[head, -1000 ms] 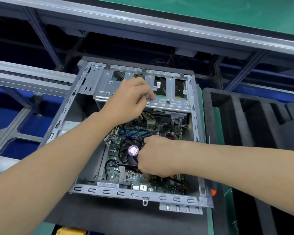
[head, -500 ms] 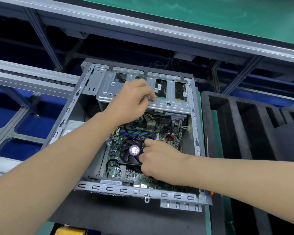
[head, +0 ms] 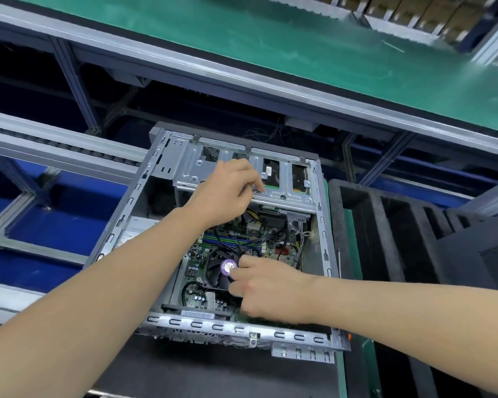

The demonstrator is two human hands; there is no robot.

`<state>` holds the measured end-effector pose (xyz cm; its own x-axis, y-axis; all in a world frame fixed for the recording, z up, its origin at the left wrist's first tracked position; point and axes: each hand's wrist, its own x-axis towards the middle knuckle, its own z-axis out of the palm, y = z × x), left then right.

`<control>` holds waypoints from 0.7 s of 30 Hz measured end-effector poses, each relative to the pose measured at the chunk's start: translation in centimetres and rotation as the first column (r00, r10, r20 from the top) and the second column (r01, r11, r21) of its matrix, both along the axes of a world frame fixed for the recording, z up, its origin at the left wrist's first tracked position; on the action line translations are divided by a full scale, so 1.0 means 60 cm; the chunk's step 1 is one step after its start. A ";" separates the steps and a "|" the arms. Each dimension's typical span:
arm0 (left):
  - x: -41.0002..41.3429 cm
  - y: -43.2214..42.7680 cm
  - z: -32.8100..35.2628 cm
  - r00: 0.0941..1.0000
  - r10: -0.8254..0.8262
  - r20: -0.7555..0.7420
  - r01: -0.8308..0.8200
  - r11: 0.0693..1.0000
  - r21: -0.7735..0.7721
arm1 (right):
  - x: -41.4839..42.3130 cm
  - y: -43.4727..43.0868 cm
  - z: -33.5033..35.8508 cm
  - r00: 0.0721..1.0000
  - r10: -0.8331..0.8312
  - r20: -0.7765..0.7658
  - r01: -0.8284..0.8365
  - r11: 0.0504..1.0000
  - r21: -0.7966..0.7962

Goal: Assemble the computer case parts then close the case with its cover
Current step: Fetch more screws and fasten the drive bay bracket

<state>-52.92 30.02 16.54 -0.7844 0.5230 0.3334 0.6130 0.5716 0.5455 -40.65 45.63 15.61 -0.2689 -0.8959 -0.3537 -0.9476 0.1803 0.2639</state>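
Head camera takes in the long green conveyor belt (head: pixel 270 47) across the back. Below it, on the dark worktop mat (head: pixel 213 369), the open grey steel computer case (head: pixel 127 208) lies with its open side up, and a black foam tray (head: pixel 365 225) sits just beside it on the right. Inside, a silver sheet-metal drive cage (head: pixel 191 168) spans the far end. The green motherboard (head: pixel 196 265) fills the floor, and a black cooler fan with a round purple sticker (head: pixel 213 268) sits on it under loose black cables (head: pixel 242 245). Over the last second little has shifted. The view has tipped up, the case has stayed put, and the left hand (head: pixel 227 193) has kept its place, fingers curled onto the near lip of the drive cage in what looks like a pinch. The right hand (head: pixel 268 291) has crept up from the lower board, so its bent fingers now lie against the fan by the sticker. To me that says the job is still at the fitting-and-wiring stage, with closing up some way off. I cannot tell whether the right hand holds a plug or a wire, because its own knuckles hide the fingertips. The left thumb is hidden too. A dark flat panel at the right edge may be the cover, but it is cut off and I can't be sure.
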 end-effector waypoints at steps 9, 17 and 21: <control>0.004 -0.007 0.001 0.998 0.000 0.057 -0.002 0.999 0.042 | 0.013 -0.010 0.002 0.999 0.039 -0.011 -0.038 0.997 0.066; 0.011 -0.013 0.005 0.998 -0.034 0.045 0.031 0.997 0.073 | 0.015 -0.011 0.018 0.994 -0.067 0.081 0.067 0.998 0.006; 0.025 -0.023 0.012 0.998 -0.015 0.061 0.010 0.997 0.080 | 0.013 -0.010 0.039 0.896 -0.269 0.353 0.317 0.945 -0.084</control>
